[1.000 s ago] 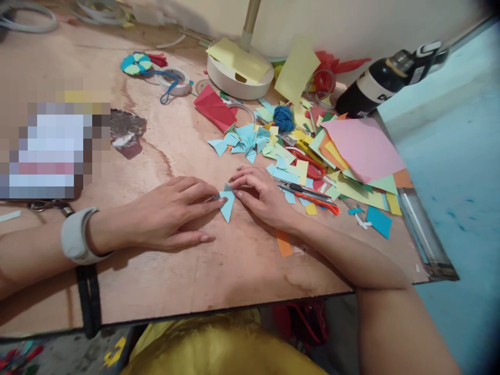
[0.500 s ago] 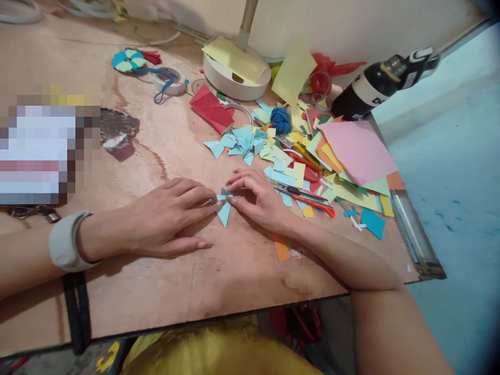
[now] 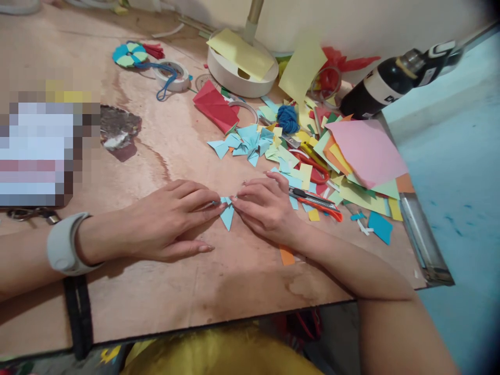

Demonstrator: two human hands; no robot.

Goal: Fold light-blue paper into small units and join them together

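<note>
Two hands meet over a small blue folded paper [image 3: 227,212] on the near bench [image 3: 219,271]; left hand [image 3: 172,219] and right hand [image 3: 265,208] press fingertips together on its top edge, apparently creasing a fold, calling for firm, even pressure.

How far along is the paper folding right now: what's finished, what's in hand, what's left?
Done, it seems: a cluster of folded light blue pieces lies beyond the hands. In hand: left hand and right hand press a small light blue folded piece flat on the table. Left: loose coloured sheets lie unfolded at the right; how many are needed I can't tell.
</note>
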